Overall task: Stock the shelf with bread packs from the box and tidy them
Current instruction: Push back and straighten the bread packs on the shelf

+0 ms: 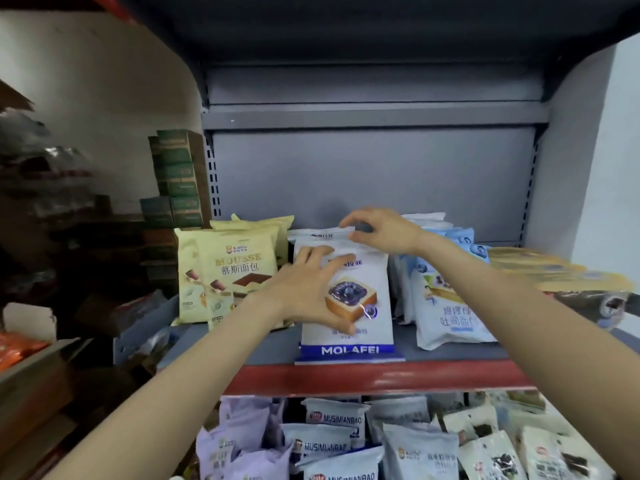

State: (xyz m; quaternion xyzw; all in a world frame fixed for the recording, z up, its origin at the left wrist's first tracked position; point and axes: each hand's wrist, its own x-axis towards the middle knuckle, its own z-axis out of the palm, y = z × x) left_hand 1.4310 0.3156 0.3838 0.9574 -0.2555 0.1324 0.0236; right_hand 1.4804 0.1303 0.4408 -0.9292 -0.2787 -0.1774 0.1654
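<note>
Grey shelf (450, 355), white blueberry-toast pack (360, 306) upright

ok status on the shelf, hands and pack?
Left hand flat on front of MOLAFEI pack, fingers spread. Right hand pinching top edge of a white pack just behind. Pack upright on shelf, yellow MOUSSE packs at its left. Nothing blocking.

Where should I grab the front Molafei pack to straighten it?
Pinch the Molafei pack by its flat top seal, coming from above. It stands upright with yellow packs and blue packs close on both sides, so the top edge is probably the freest part.
</note>
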